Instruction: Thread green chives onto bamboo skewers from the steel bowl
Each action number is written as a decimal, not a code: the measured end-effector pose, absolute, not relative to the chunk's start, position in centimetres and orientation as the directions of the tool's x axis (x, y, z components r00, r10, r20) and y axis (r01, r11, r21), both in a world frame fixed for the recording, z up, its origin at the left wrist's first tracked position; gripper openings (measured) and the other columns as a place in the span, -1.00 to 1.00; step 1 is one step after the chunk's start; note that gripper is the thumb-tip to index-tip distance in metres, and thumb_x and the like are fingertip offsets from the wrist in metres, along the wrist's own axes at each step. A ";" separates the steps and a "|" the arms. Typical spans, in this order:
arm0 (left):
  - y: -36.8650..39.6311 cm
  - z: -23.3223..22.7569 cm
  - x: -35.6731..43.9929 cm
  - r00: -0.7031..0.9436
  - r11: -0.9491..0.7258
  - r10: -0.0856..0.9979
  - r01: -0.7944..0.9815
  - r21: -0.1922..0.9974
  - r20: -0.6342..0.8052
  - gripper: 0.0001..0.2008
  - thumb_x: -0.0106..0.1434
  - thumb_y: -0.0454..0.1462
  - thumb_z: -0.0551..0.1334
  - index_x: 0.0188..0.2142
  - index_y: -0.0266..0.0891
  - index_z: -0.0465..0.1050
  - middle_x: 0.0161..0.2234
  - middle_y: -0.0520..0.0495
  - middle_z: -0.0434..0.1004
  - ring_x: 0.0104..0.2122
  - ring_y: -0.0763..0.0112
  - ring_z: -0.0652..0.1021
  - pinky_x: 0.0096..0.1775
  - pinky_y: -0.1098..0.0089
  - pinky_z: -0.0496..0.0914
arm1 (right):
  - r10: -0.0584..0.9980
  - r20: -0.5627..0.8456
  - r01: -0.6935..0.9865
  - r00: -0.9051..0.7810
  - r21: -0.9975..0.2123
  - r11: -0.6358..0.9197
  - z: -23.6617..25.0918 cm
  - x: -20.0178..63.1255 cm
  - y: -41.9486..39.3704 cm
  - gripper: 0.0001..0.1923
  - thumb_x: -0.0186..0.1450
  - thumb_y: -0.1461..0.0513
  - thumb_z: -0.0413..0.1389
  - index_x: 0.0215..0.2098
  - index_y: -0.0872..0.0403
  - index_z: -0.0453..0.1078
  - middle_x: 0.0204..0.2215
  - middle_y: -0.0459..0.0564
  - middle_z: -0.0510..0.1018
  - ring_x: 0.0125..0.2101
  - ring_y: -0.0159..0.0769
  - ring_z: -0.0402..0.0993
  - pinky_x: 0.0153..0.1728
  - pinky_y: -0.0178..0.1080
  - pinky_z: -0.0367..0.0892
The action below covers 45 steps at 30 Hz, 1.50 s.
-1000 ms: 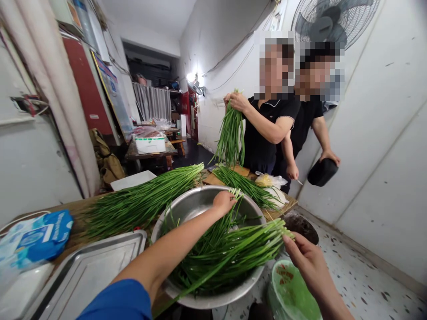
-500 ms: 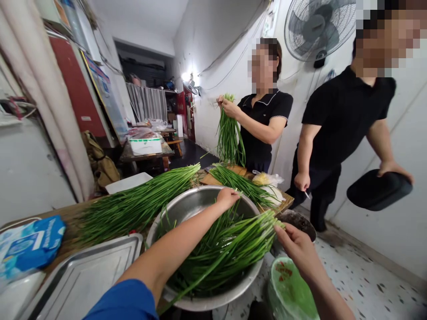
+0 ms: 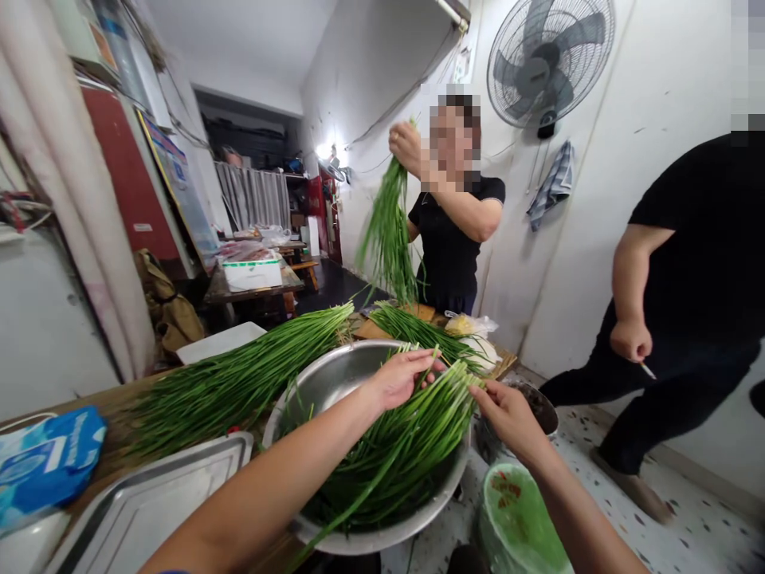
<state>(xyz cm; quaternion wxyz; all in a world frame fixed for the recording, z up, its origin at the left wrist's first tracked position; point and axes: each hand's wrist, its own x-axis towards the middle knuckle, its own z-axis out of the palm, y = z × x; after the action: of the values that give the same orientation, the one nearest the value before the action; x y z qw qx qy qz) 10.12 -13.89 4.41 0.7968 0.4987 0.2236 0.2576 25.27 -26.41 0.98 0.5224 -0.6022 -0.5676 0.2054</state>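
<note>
Since the earlier frame the left hand has come back from the far rim of the metal bowl and now lies on top of the bundle of chives, while the right hand has moved in from the side to meet the cut ends; the co-worker across the worktop has also lifted a bunch higher.

The step in hand looks like gathering and squaring up the bundle over the bowl. The next move probably calls for both hands to close around the stalks near their pale ends and keep them level, so that loose blades do not slide back into the bowl.

The left arm reaches forward across the bowl, palm down, fingers spread and lightly curled over the stalks, pressing rather than gripping. The right arm comes in from the lower right, wrist bent, fingertips pinching the ends of the bundle. The chives lie slantwise across the bowl, tips deep inside, ends at the near right rim. A long heap of chives lies on the worktop beside a steel tray.
</note>
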 end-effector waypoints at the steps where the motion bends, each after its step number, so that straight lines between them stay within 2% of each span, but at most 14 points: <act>1: -14.0 4.5 10.2 0.764 0.362 0.638 -0.182 0.914 -0.100 -0.80 0.08 -0.39 0.23 -0.24 -0.35 0.44 -0.38 -0.10 0.46 -0.56 0.62 0.37 -0.49 0.54 0.23 | 0.899 0.346 0.477 0.270 -0.859 0.188 1.0 25.3 -26.4 -0.63 0.22 0.03 -0.06 -0.48 0.18 0.30 -0.62 -0.13 0.23 -0.56 -0.45 0.10 -0.54 -0.40 0.05; 12: -14.4 4.4 10.3 0.763 0.346 0.639 -0.175 0.922 -0.095 -0.82 0.09 -0.36 0.22 -0.26 -0.38 0.44 -0.36 -0.13 0.45 -0.56 0.62 0.36 -0.50 0.55 0.21 | 0.900 0.347 0.503 0.263 -0.845 0.179 0.7 25.5 -26.5 -0.62 0.22 0.03 -0.07 -0.45 0.19 0.32 -0.58 -0.10 0.31 -0.53 -0.42 0.17 -0.51 -0.39 0.10; 18: -14.6 4.5 10.2 0.793 0.387 0.602 -0.192 0.902 -0.090 -0.85 0.09 -0.39 0.21 -0.29 -0.35 0.43 -0.43 -0.06 0.42 -0.56 0.63 0.35 -0.48 0.55 0.20 | 0.905 0.342 0.477 0.252 -0.858 0.191 0.7 25.4 -26.6 -0.63 0.22 0.04 -0.06 -0.44 0.19 0.32 -0.55 -0.08 0.34 -0.51 -0.41 0.19 -0.47 -0.38 0.13; 23: -14.7 4.5 10.2 0.811 0.420 0.579 -0.208 0.884 -0.085 -0.86 0.13 -0.39 0.18 -0.28 -0.34 0.42 -0.44 -0.05 0.40 -0.55 0.61 0.36 -0.47 0.54 0.21 | 0.901 0.337 0.489 0.273 -0.855 0.172 0.8 25.5 -26.7 -0.63 0.21 0.03 -0.06 -0.48 0.18 0.30 -0.62 -0.12 0.27 -0.57 -0.45 0.12 -0.55 -0.39 0.06; 32: -15.0 4.5 10.4 0.810 0.438 0.579 -0.210 0.874 -0.095 -0.86 0.09 -0.40 0.22 -0.29 -0.35 0.42 -0.45 -0.03 0.40 -0.55 0.63 0.35 -0.47 0.56 0.23 | 0.882 0.361 0.492 0.304 -0.852 0.179 1.0 25.1 -27.3 -0.61 0.20 0.00 -0.05 -0.50 0.17 0.29 -0.65 -0.15 0.23 -0.58 -0.44 0.14 -0.55 -0.39 0.08; 38: -15.2 4.5 10.4 0.813 0.451 0.574 -0.216 0.866 -0.096 -0.87 0.11 -0.41 0.20 -0.29 -0.34 0.42 -0.45 -0.03 0.39 -0.55 0.63 0.35 -0.47 0.57 0.23 | 0.894 0.345 0.472 0.285 -0.862 0.182 1.1 25.2 -27.4 -0.65 0.20 0.03 -0.05 -0.50 0.16 0.27 -0.54 -0.07 0.36 -0.48 -0.38 0.24 -0.46 -0.37 0.17; 45: -15.1 4.2 10.3 0.826 0.458 0.558 -0.225 0.860 -0.081 -0.87 0.11 -0.40 0.20 -0.29 -0.33 0.42 -0.45 -0.04 0.39 -0.55 0.62 0.35 -0.48 0.55 0.21 | 0.897 0.331 0.509 0.294 -0.848 0.146 1.4 25.0 -27.8 -0.63 0.20 0.03 -0.07 -0.51 0.16 0.27 -0.59 -0.10 0.30 -0.53 -0.41 0.18 -0.50 -0.38 0.12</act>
<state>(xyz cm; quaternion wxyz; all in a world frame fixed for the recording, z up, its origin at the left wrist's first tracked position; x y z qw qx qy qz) 10.34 -15.12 4.24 0.8349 0.4646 0.1793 0.2346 25.01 -27.76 1.45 0.5065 -0.6248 -0.5625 0.1915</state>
